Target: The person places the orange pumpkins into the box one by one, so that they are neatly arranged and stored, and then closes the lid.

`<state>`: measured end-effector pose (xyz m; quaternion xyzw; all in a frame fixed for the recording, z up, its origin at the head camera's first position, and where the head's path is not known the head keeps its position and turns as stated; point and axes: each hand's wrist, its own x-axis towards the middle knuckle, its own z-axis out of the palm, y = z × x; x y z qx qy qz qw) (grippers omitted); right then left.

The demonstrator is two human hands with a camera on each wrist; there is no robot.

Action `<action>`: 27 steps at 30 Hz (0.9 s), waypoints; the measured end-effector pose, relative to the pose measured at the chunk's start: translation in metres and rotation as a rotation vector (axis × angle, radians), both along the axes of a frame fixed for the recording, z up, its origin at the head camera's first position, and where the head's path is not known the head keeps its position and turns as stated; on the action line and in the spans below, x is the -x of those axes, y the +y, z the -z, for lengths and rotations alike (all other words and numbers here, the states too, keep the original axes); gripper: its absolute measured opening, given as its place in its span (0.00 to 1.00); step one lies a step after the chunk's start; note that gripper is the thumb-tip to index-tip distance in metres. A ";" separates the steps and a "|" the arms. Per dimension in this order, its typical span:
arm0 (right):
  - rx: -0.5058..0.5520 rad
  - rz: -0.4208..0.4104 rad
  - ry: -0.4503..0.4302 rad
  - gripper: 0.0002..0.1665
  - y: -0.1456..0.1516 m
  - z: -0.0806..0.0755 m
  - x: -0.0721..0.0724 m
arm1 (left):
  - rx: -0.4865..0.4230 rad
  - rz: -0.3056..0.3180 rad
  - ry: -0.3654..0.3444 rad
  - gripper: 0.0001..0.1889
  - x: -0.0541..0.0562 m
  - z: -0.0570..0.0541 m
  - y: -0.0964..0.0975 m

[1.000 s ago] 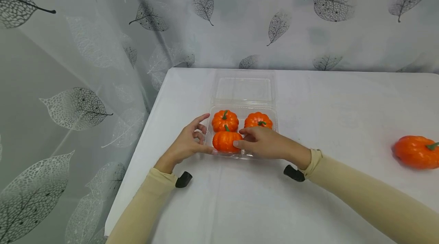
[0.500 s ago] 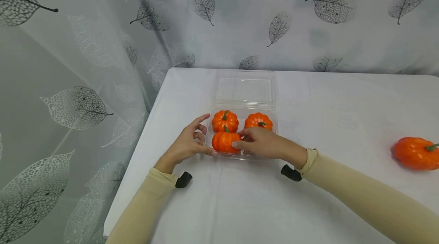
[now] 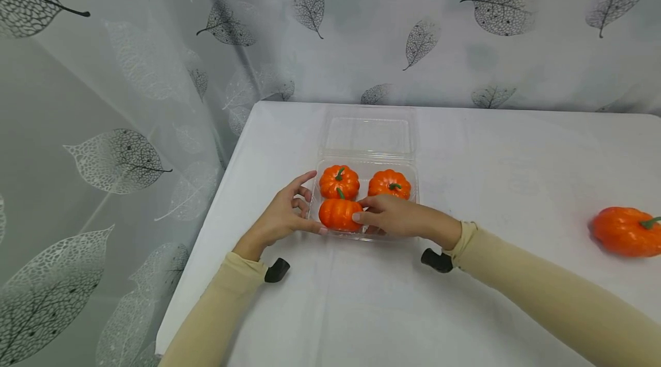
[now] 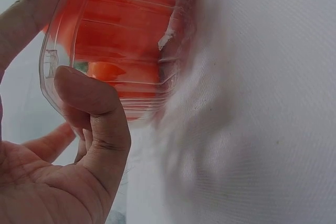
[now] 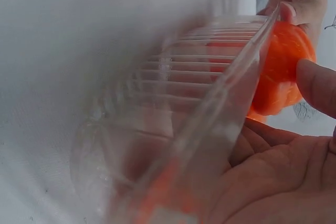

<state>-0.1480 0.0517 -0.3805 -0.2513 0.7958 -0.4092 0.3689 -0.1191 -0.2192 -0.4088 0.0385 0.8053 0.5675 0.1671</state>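
Observation:
A clear plastic clamshell container point(image 3: 415, 175) lies with its lid thrown back, several small orange toy pumpkins inside. At its left front corner my left hand point(image 3: 283, 212) pinches the rim, and the left wrist view shows the thumb point(image 4: 86, 90) against the clear wall. My right hand point(image 3: 395, 215) reaches into the tray and holds the front-left pumpkin point(image 3: 338, 215) by its right side. In the right wrist view its thumb point(image 5: 317, 87) touches that pumpkin, with fingers behind the wall. Behind sit a back-left pumpkin point(image 3: 338, 179) and a back-right pumpkin point(image 3: 388, 182).
A larger orange pumpkin point(image 3: 625, 231) lies at the far right of the white-covered table point(image 3: 516, 183). The flat transparent lid point(image 3: 369, 135) extends toward the back edge. A leaf-patterned curtain point(image 3: 361, 23) hangs behind and to the left.
The front-left pumpkin and my right hand have shifted slightly left and toward me. My left hand keeps its place on the container.

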 end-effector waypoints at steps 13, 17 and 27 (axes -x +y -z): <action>-0.016 0.018 0.032 0.28 0.000 0.008 0.000 | 0.004 0.000 0.010 0.61 0.000 0.000 0.000; -0.032 0.017 0.058 0.33 0.006 0.007 -0.002 | 0.000 0.000 0.005 0.61 0.000 0.000 0.000; 0.128 0.051 0.195 0.33 0.045 -0.014 -0.020 | 0.009 -0.002 -0.001 0.61 0.001 0.001 0.000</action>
